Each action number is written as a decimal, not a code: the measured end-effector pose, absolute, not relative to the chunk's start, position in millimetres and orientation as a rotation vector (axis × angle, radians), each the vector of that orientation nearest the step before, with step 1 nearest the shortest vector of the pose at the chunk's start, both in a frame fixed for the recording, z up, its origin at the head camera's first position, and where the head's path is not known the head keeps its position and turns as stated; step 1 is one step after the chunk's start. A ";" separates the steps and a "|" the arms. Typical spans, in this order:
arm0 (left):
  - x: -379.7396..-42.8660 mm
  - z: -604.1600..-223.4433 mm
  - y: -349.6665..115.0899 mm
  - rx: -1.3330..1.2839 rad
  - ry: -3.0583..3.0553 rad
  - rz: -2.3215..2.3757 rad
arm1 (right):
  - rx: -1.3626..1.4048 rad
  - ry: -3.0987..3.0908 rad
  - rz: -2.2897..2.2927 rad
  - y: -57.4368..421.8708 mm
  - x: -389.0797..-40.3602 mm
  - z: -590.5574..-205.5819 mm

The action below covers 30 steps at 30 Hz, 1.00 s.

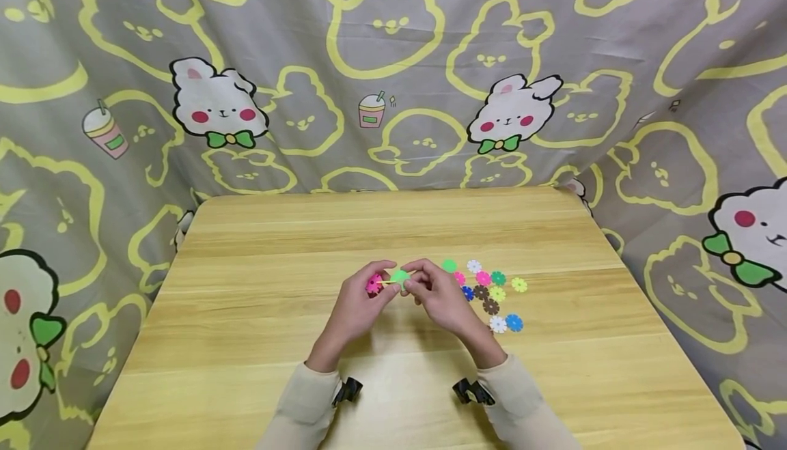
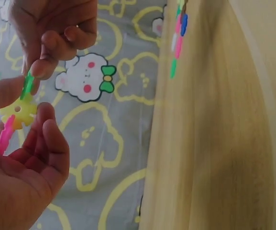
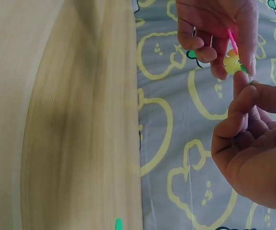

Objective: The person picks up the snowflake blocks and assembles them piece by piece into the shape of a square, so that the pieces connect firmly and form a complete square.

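Observation:
Three notched plastic snowflake discs are joined in a short chain between the hands, above the table. The pink disc (image 1: 373, 283) is at the left end, the yellow disc (image 2: 19, 113) in the middle and the green disc (image 1: 399, 276) at the right. My left hand (image 1: 358, 303) holds the chain, its thumb against the green disc in the left wrist view. My right hand (image 1: 444, 298) pinches the green disc between thumb and curled forefinger. In the right wrist view, fingers hide most of the green disc.
Several loose snowflake discs lie on the wooden table (image 1: 246, 341) to the right of the hands, among them a blue disc (image 1: 514, 322), a yellow-green disc (image 1: 519, 285) and a brown disc (image 1: 490, 306). A patterned curtain (image 1: 295, 40) surrounds the table's back and sides.

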<state>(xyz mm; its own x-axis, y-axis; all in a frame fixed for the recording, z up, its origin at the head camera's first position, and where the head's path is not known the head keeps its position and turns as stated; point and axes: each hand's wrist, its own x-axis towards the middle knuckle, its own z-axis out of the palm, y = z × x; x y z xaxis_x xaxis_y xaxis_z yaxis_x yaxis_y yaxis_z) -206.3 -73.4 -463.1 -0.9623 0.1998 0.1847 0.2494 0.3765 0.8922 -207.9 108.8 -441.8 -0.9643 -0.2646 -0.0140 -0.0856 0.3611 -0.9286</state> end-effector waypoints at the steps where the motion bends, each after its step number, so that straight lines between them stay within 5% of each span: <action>1: -206.0 -463.2 -73.1 -0.418 -2.558 -1.676 | -0.332 2.457 -1.654 109.1 -208.2 -442.1; 16: -207.5 -464.9 -80.8 -0.372 -2.464 -1.684 | -0.232 2.662 -1.501 155.8 -219.1 -450.3; 30: -209.0 -470.9 -86.1 -0.306 -2.490 -1.720 | -0.143 3.000 -0.748 199.4 -226.3 -483.6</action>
<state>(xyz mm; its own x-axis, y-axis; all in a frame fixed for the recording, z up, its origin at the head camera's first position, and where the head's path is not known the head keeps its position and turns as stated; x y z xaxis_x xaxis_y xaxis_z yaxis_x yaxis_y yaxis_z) -209.0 -86.1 -470.9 -0.9748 0.1084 0.1948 0.2205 0.3418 0.9135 -226.3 199.4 -483.6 -0.9946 -0.1010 -0.0229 -0.0784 0.8789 -0.4706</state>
